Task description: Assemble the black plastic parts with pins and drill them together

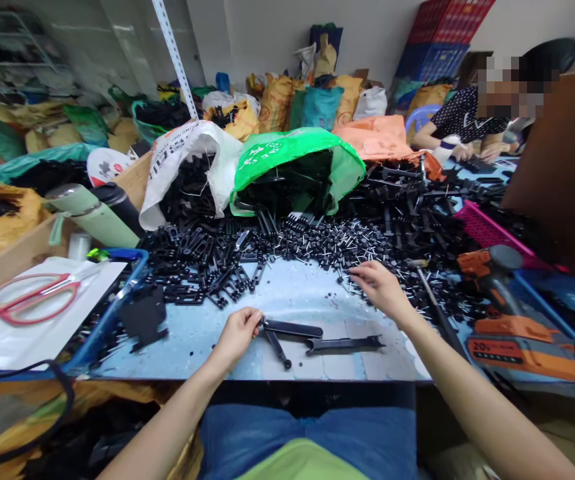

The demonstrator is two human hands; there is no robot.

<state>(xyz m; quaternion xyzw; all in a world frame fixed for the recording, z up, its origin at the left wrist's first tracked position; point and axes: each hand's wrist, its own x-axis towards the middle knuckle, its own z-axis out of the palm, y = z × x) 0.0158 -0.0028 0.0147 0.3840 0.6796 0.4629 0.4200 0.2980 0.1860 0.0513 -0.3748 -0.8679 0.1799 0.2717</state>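
Observation:
My left hand (240,332) pinches the end of a black plastic bar (292,328) just above the front of the table. A shorter black arm (277,349) slants down from the same end; whether the two are joined there is hidden by my fingers. To their right lies a separate black piece with a forked end (344,343). My right hand (380,288) is at the near edge of a heap of small black-headed metal pins (334,243). Its thumb and fingertips are closed together, and anything between them is too small to make out.
Black slotted parts (192,263) are heaped at left, behind them a green bag (292,150). Red-handled scissors (32,300) lie on a white sheet. A cordless drill (517,327) and a screwdriver (437,303) lie at right. A co-worker (462,120) sits at the far right.

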